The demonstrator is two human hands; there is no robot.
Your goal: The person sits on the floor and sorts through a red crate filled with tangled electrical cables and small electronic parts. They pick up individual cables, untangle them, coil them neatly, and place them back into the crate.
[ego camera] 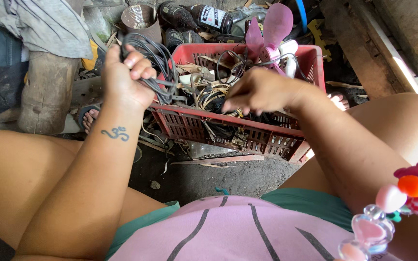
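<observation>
Over red crate (247,128), hands (124,79) gripping cables (158,60)

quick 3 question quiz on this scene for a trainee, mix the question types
1. True or false: the left hand grips a bundle of dark grey cables.
2. Where does the right hand reach? A) into the red slatted plastic crate B) into the round metal tin C) onto the dirt floor
3. Fill in: a small fan with ___ plastic blades sits at the crate's far side.

Key: 1 true; 2 A; 3 pink
</observation>
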